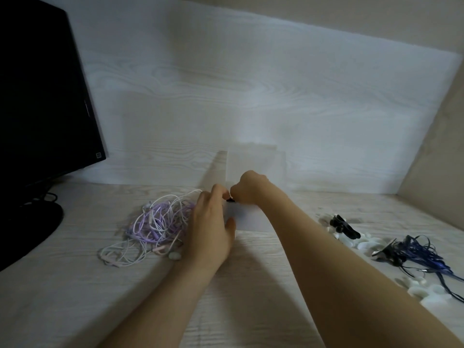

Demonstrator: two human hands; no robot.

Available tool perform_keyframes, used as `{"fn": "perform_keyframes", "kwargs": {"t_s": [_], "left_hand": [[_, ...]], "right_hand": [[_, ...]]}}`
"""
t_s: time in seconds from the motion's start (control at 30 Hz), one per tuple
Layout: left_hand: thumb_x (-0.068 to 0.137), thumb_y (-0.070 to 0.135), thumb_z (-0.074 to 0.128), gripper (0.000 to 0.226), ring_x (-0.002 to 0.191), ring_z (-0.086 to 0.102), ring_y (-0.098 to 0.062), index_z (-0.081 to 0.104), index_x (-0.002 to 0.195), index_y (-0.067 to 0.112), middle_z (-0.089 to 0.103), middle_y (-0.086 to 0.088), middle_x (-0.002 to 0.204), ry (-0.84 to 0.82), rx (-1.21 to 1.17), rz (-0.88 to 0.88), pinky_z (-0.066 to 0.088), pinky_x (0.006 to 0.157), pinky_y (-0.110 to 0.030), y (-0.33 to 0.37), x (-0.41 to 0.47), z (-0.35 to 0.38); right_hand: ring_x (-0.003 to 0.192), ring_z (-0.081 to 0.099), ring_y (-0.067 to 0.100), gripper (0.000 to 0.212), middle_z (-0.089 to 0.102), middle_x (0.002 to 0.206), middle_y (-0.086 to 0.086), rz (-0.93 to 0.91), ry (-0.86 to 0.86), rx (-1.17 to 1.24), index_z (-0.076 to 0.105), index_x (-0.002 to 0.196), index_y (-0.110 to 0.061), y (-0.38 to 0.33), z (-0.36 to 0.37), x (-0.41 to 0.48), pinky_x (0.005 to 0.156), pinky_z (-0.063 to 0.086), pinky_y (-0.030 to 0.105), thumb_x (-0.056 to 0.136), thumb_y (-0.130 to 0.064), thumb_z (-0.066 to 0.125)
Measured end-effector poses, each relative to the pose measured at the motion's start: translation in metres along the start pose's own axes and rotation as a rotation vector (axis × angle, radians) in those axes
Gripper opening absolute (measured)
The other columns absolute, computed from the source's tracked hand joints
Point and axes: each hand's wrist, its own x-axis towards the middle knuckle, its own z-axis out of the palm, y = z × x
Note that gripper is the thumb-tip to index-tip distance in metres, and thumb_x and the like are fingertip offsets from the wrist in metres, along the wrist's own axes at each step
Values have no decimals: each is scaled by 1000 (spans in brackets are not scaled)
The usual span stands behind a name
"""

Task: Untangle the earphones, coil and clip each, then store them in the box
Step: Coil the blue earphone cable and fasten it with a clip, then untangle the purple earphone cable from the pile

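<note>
A tangle of purple, white and pink earphones (155, 224) lies on the desk left of centre. A translucent white box (251, 219) stands in the middle, its lid (256, 162) raised behind it. My left hand (213, 222) and right hand (248, 189) meet over the box's near left corner. My right hand pinches a small black clip (231, 200). The fingertips of my left hand curl against the same spot, and a white cable (180, 194) runs from the tangle up into them. What lies under the fingers is hidden.
Right of the box lie black clips (344, 226), several white clips (364, 244) and a bundle of dark blue earphones (416, 254). More white clips (429, 295) sit near the right edge. A black monitor (42, 96) and its stand fill the left side.
</note>
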Motion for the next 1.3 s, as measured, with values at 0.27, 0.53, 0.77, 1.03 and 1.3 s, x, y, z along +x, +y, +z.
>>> {"fn": "perform_keyframes", "kwargs": {"t_s": [0.27, 0.53, 0.77, 1.03, 1.3], "left_hand": [[92, -5, 59, 39, 90, 68, -29, 62, 126, 14, 70, -7, 102, -8, 76, 75, 57, 78, -47, 5, 1, -1], [67, -22, 57, 62, 108, 65, -32, 69, 121, 7, 71, -8, 115, 178, 146, 240, 50, 95, -44, 15, 6, -26], [75, -5, 64, 63, 134, 50, -34, 62, 134, 14, 71, -11, 124, 366, 291, -302, 24, 114, -55, -12, 12, -43], [94, 31, 58, 38, 123, 53, -41, 63, 127, 14, 67, -14, 129, 111, 493, -510, 35, 105, -48, -12, 1, -45], [86, 2, 69, 31, 90, 71, -18, 66, 108, 24, 75, 5, 97, 130, -3, -180, 57, 81, -35, -6, -8, -50]], "right_hand": [[70, 51, 28, 21, 52, 86, 7, -150, 488, -208, 43, 78, -12, 24, 13, -63, 59, 34, 33, 97, -10, 51], [103, 62, 31, 21, 62, 115, 13, -217, 427, -326, 52, 115, -9, 45, 44, -71, 73, 37, 33, 95, -5, 53], [115, 54, 39, 75, 55, 128, 17, -346, 258, -178, 16, 163, -15, 50, 57, -72, 94, 43, 44, 99, -23, 54], [107, 61, 44, 40, 62, 118, 17, -425, 225, -24, 46, 141, -13, 61, 64, -68, 90, 48, 48, 104, -25, 42], [111, 64, 31, 63, 62, 132, 8, -623, 374, 92, 41, 150, -24, 55, 63, -87, 87, 54, 43, 94, -52, 47]]}}
